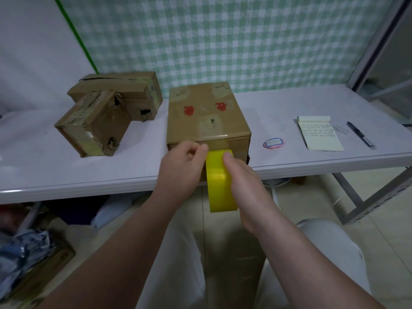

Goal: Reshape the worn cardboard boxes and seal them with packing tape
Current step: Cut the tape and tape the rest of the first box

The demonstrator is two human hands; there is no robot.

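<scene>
Fingers (pixel 197 149) of the left hand (pixel 181 166) pinch the free end of the yellow packing tape (pixel 219 184) at the near face of the cardboard box (pixel 205 114) standing on the white worktop (pixel 289 161), right hand (pixel 245 184) gripping the roll just below.

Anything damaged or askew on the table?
Yes. The small box at front left has torn holes along its right side and sits skewed in front of the long box, which has a dark hole too. The middle box, behind the yellow tape roll, looks intact.
</scene>
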